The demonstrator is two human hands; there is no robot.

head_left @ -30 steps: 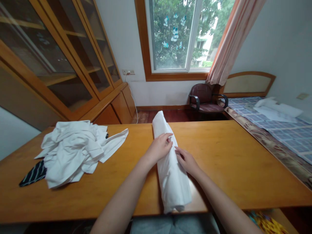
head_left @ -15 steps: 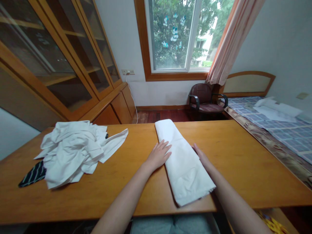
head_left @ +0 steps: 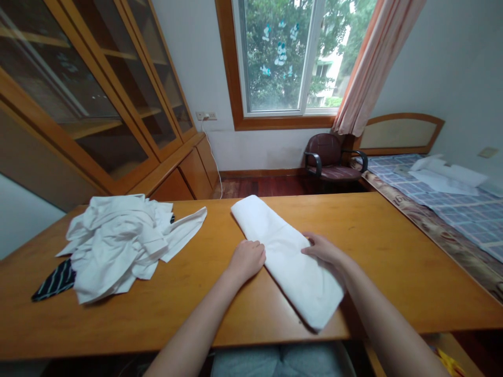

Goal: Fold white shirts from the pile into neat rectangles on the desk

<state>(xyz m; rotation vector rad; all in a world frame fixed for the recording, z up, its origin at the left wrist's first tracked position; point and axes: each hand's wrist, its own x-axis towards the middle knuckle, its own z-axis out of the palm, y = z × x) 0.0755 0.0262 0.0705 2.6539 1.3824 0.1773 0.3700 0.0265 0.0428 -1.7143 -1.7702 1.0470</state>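
Note:
A long folded white cloth (head_left: 283,251) lies slanted on the wooden table (head_left: 393,262), its far end to the left and its near end at the table's front edge. My left hand (head_left: 247,259) presses against the cloth's left edge with the fingers curled under. On top of the cloth near its right edge lies my right hand (head_left: 324,251), fingers bent and gripping the fabric.
A crumpled heap of white garments (head_left: 121,238) sits on the left of the table, with a dark striped piece (head_left: 55,280) poking out beside it. A glass-door cabinet (head_left: 98,104) stands at the left, a dark armchair (head_left: 332,162) under the window, a bed (head_left: 451,204) at the right.
The cloth has turned anticlockwise: its far end swung left, its near end right. Both hands went from flat beside it to curled on its edges.

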